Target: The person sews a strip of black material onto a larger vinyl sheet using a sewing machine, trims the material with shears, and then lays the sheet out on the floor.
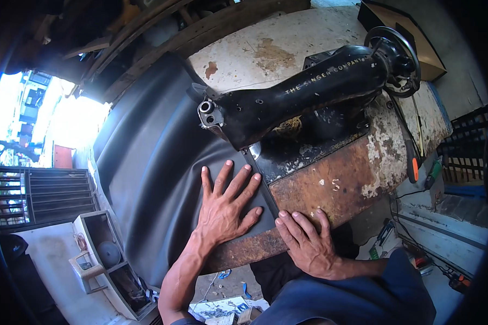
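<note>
My left hand (225, 203) lies flat with fingers spread on a large sheet of black leather-like material (152, 157). That sheet runs under the head of an old black sewing machine (303, 92) and hangs off the table's left side. My right hand (308, 241) rests on the near edge of the rusty, peeling table (336, 184), its fingertips pressing the sheet's folded edge strip just in front of the needle area. Neither hand holds anything. The machine's handwheel (396, 59) is at the far right.
A tool with an orange handle (412, 168) lies at the table's right edge. A white open cabinet (106, 260) stands on the floor at the lower left, beside a metal gate (38, 195). A cardboard box (406, 32) sits behind the machine. Scraps litter the floor.
</note>
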